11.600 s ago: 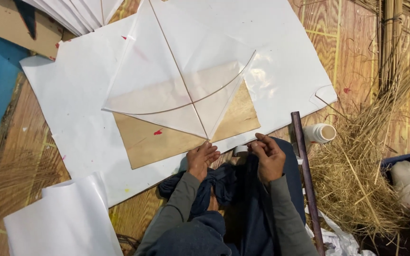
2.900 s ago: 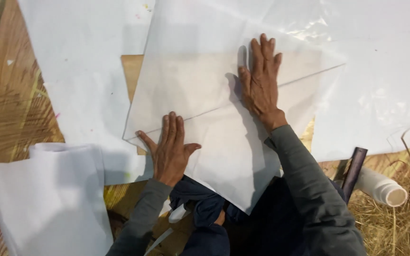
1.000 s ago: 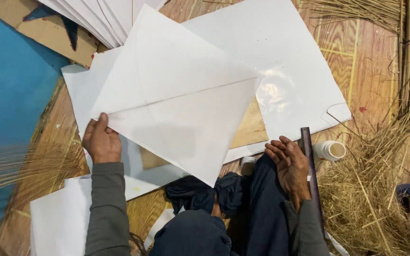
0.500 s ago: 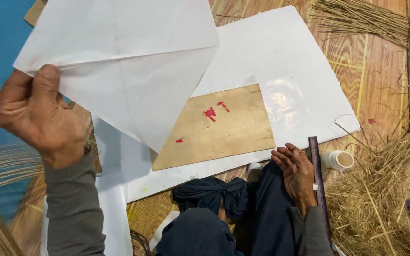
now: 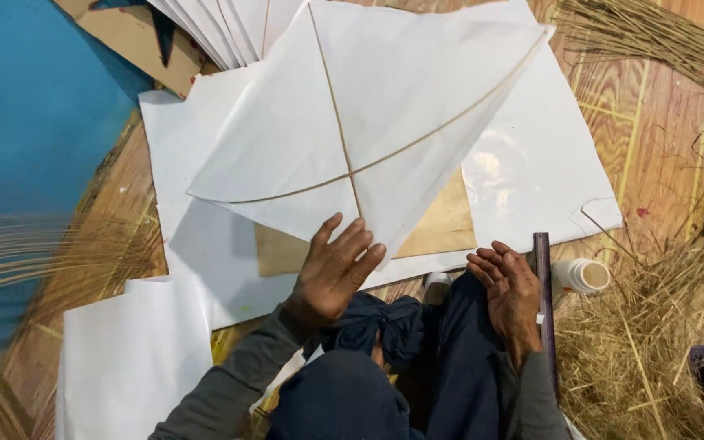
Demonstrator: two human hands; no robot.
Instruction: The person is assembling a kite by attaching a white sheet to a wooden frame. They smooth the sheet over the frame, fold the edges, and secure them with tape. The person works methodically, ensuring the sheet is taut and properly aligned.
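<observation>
White paper kite [image 5: 368, 122], diamond-shaped, with a straight thin spine stick and a bowed cross stick glued over its face; lying tilted across the middle of the work area, lower tip toward the lap, upper corner toward the top right. Beneath it, a large white sheet [image 5: 531, 187] spread flat on the floor, glossy at one patch, one corner folded at the right edge. On that sheet, partly covered by the kite, a brown board [image 5: 442, 232]. Left hand [image 5: 332, 273], fingers spread and open, palm down, fingertips at the kite's lower edge; contact with the paper likely, grip none. Right hand [image 5: 511, 297], fingers loosely curled together, resting on the dark-clothed knee, holding nothing visible, just beside a dark purple-brown straightedge [image 5: 543, 301] standing along the leg. Near the straightedge's upper end, a small white bottle [image 5: 580, 275] lying on its side, open mouth to the right. Dark blue cloth [image 5: 385, 322], knotted, in the lap between the hands. Stack of further white kites [image 5: 222, 28], fanned, at the top left, over a piece of brown cardboard [image 5: 136, 37]. Loose white paper [image 5: 132, 358] at the lower left. Bundles of thin straw-coloured sticks [image 5: 653, 367] at the right and lower right, more at the left edge. Wooden floor [image 5: 670, 106]; blue surface [image 5: 34, 122] at the left.
</observation>
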